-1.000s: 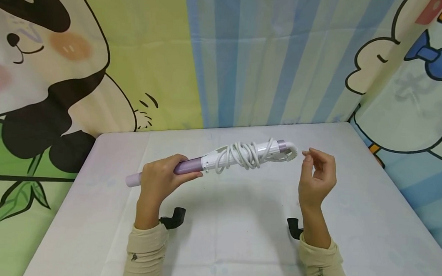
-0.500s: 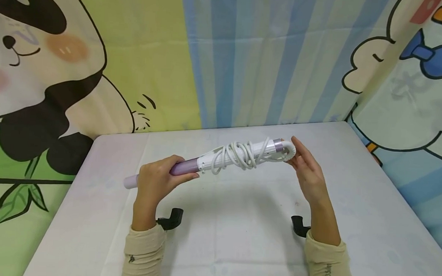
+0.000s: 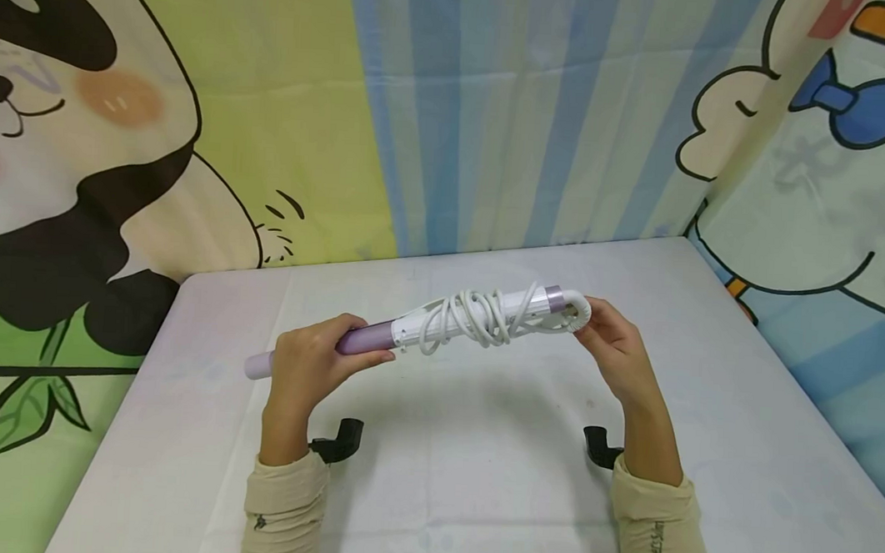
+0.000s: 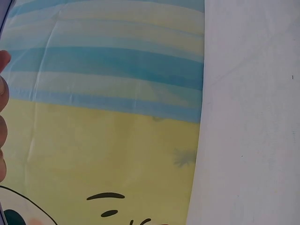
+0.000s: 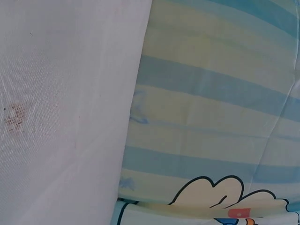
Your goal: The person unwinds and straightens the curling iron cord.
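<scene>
Small dark print running along the right sleeve [image 3: 656, 540] just below the right hand's wrist, too small to be reading, a tiny dark mark sitting on the left sleeve [image 3: 259, 521], likewise unreadable

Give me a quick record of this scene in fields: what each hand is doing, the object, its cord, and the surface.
Object: curling iron, lilac barrel, white handle, held above the table, not resting on it
Cord: white cord wound in loops around the handle
Left hand: left hand grips the lilac barrel end
Right hand: right hand holds the handle end where the cord bends out; exact finger grip hard to tell
Surface: white table, faint stain near the right hand
Backdrop: cartoon curtains with panda and stripes
</scene>
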Tool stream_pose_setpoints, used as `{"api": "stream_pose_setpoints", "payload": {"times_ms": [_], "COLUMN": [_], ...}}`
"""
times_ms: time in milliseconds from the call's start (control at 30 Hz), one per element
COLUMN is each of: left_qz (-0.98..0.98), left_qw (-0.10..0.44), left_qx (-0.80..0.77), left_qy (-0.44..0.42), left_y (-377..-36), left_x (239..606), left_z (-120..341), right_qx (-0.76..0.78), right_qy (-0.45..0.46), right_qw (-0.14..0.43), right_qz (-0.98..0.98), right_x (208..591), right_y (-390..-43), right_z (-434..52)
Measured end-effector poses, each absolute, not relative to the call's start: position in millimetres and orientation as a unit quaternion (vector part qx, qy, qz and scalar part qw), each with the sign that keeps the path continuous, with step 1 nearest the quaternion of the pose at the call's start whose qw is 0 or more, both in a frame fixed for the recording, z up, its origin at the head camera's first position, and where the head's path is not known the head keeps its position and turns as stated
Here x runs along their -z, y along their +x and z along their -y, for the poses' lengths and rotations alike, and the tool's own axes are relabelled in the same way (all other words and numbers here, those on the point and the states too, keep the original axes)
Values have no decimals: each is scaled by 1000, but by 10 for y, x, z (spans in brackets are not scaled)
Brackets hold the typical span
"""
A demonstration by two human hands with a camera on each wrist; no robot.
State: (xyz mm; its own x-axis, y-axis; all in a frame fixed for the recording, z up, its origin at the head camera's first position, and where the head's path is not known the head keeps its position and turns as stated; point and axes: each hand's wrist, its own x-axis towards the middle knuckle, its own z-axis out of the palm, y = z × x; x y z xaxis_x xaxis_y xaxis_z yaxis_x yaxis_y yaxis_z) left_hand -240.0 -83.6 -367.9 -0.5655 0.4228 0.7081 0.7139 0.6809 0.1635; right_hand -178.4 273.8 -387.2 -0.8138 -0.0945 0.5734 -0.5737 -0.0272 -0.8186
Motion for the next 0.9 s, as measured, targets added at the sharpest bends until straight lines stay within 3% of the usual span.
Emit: {"api": "stream_pose_setpoints", "payload": {"times_ms": [900], "left_qz": [853], "left_qw": [336], "left_qx": [228], "left_qy": [-329], "left_y": [-2383], "left_x": [3678], "left_z": [826], "right_qx": [-676], "right_qy": [210], "right_qw": [156], "right_qz": [689], "right_x": [3921], "right_y": [-1796], "right_z": [-2738]}}
